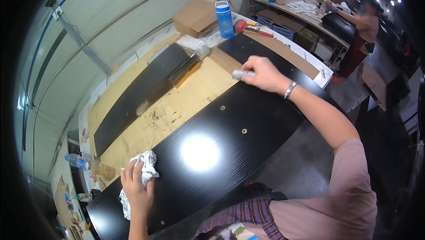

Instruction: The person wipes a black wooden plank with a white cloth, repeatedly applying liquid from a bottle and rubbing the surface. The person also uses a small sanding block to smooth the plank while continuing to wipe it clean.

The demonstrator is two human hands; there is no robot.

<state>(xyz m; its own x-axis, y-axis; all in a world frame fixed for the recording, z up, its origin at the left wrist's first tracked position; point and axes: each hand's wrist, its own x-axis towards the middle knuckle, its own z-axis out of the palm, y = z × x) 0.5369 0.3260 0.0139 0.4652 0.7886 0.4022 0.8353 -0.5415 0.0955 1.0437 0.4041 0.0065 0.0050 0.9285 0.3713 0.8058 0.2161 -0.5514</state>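
Observation:
A long black wood-grain panel (265,113) with several small round fittings lies across the bench in front of me. My left hand (139,195) is closed around a crumpled white cloth (149,165) at the panel's left part. Over the panel's far right edge, my right hand (269,77) pinches a small greyish-white piece (241,75), whose kind I cannot make out. Beyond that hand lies another black panel (248,47). A curved black panel (137,90) rests farther left on the yellowish, stained bench top (186,102).
At the back stand a cardboard box (197,17) and a blue bottle (225,20), near a red-handled tool (240,26). Plastic bottles (102,169) sit at the left edge. A person (365,29) works at a cluttered table (287,6) at the far right.

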